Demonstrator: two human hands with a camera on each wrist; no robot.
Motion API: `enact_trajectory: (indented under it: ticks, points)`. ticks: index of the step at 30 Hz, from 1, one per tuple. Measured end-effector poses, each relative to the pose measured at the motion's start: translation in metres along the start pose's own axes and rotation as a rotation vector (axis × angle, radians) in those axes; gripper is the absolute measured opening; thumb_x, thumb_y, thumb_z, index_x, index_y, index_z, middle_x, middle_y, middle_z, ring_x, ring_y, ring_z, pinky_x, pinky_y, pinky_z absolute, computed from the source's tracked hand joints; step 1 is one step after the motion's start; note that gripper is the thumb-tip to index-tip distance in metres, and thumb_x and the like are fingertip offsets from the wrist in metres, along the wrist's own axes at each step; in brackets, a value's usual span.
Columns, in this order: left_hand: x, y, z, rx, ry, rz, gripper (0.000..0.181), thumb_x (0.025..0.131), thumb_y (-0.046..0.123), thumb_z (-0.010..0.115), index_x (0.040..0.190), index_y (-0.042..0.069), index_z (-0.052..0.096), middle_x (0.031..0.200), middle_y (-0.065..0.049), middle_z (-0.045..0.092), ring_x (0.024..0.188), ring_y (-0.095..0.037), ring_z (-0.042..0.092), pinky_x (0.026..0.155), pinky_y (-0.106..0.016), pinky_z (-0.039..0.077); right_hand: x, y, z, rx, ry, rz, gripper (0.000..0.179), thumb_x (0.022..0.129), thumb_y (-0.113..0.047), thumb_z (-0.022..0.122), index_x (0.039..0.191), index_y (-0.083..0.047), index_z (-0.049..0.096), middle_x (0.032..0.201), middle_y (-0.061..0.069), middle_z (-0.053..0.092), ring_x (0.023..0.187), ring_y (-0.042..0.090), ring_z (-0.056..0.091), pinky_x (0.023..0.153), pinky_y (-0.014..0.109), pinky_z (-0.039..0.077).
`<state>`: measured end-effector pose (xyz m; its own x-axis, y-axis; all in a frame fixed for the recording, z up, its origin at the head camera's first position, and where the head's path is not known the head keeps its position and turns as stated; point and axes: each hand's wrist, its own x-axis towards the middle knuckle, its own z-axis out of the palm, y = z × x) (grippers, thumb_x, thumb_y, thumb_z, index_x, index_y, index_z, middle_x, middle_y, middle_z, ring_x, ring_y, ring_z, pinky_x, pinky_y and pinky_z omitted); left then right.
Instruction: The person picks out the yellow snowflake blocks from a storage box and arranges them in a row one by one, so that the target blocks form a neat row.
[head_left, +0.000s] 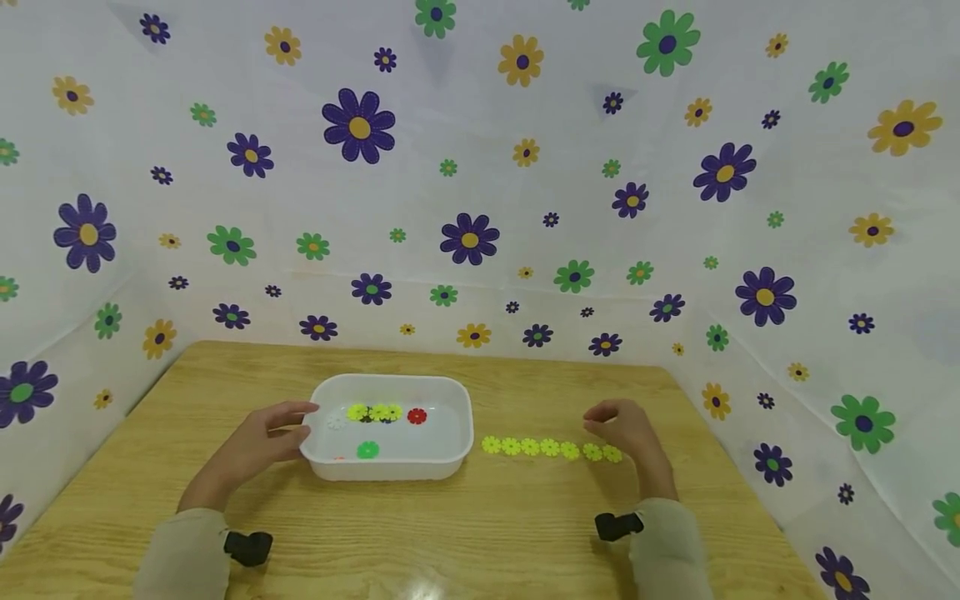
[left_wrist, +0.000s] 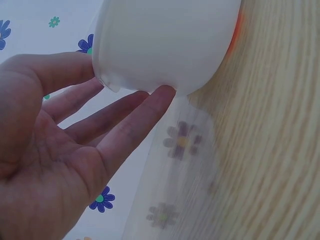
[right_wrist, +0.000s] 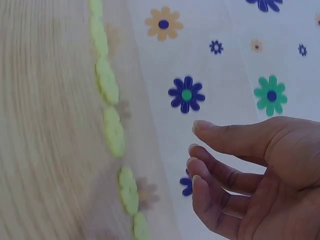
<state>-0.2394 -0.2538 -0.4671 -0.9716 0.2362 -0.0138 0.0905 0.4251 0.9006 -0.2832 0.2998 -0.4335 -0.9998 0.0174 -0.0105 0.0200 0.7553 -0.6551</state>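
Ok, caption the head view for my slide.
Left hand touching white tray, right hand near row of yellow flowers.

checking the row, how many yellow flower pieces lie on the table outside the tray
7 yellow pieces: five close together right of the tray, then two past a gap by the right hand, which may hide more.

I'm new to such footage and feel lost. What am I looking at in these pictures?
No robot here: a person works barehanded. The widest picture comes from a camera on the head; the other two come from one on each wrist. On the wood-grain table is a white tray holding flower-shaped pieces, among them green, red and yellow. Beside it lies a row of yellow pieces, with seven visible. The left hand touches the tray's end; the right hand is near the row, holding nothing visible.
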Motion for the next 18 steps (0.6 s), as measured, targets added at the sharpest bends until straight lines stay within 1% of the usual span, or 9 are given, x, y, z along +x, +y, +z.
enact_trajectory:
  ticks: [5, 9, 13, 14, 18]
  points:
    - [0.001, -0.001, 0.0, 0.004, 0.005, -0.004, 0.054, 0.106, 0.022, 0.059, 0.152, 0.0, 0.044, 0.155, -0.035, 0.042, 0.127, -0.046, 0.061, 0.09, -0.035, 0.065, 0.002, -0.023, 0.011, 0.013, -0.037, -0.04, 0.016, 0.097, -0.014, 0.07, 0.108, -0.002, 0.075, 0.105, 0.015, 0.072, 0.087, 0.026, 0.067, 0.077, 0.037, 0.062]
    - [0.0, -0.002, 0.0, 0.003, 0.006, 0.008, 0.054, 0.106, 0.022, 0.059, 0.152, -0.001, 0.044, 0.155, -0.036, 0.042, 0.128, -0.047, 0.06, 0.09, -0.035, 0.065, 0.005, -0.046, 0.021, 0.026, -0.067, -0.083, 0.015, 0.097, -0.014, 0.071, 0.107, -0.004, 0.075, 0.106, 0.014, 0.073, 0.089, 0.031, 0.069, 0.079, 0.041, 0.063]
    - [0.0, -0.003, 0.0, -0.008, 0.001, 0.012, 0.055, 0.106, 0.022, 0.059, 0.152, -0.002, 0.043, 0.154, -0.036, 0.042, 0.128, -0.047, 0.061, 0.09, -0.035, 0.065, 0.01, -0.07, 0.033, 0.057, -0.102, -0.101, 0.014, 0.097, -0.015, 0.071, 0.106, -0.006, 0.075, 0.105, 0.012, 0.073, 0.093, 0.033, 0.07, 0.084, 0.044, 0.063]
    - [0.0, -0.002, 0.001, -0.01, 0.003, 0.007, 0.055, 0.106, 0.023, 0.06, 0.152, -0.001, 0.044, 0.154, -0.036, 0.042, 0.128, -0.046, 0.061, 0.09, -0.035, 0.065, 0.011, -0.076, 0.036, 0.065, -0.112, -0.109, 0.013, 0.097, -0.015, 0.071, 0.106, -0.006, 0.075, 0.104, 0.012, 0.073, 0.093, 0.033, 0.07, 0.085, 0.045, 0.064]
    - [0.001, -0.001, 0.001, -0.01, 0.003, 0.001, 0.055, 0.106, 0.024, 0.06, 0.152, -0.001, 0.043, 0.155, -0.035, 0.042, 0.127, -0.045, 0.062, 0.091, -0.035, 0.064, 0.013, -0.101, 0.049, 0.093, -0.129, -0.145, 0.012, 0.096, -0.015, 0.073, 0.105, -0.007, 0.076, 0.102, 0.01, 0.073, 0.087, 0.025, 0.069, 0.082, 0.04, 0.065]
